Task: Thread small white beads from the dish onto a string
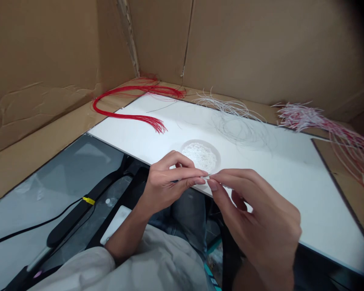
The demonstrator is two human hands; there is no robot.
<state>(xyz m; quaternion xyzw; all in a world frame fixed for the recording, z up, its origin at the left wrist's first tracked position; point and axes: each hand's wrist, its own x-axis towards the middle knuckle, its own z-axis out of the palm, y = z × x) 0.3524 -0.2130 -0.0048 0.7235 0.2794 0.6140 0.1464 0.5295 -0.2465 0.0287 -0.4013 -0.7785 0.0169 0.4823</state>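
In the head view, my left hand [172, 178] and my right hand [255, 210] meet fingertip to fingertip over the table's near edge. Thumb and forefinger of each are pinched together. Something thin and pale shows between the two pinches, too small to name. Just beyond the fingertips lies a shallow round dish [216, 151] holding many tiny white pieces [199, 155]. My left fingers cover part of its near rim.
On the white tabletop [182, 121] a bundle of red wires [124, 116] curves at the left. Loose white wires [233, 109] lie toward the back. A red and white wire bundle [306, 117] sits at the right. Cardboard walls [245, 48] enclose the table's far side.
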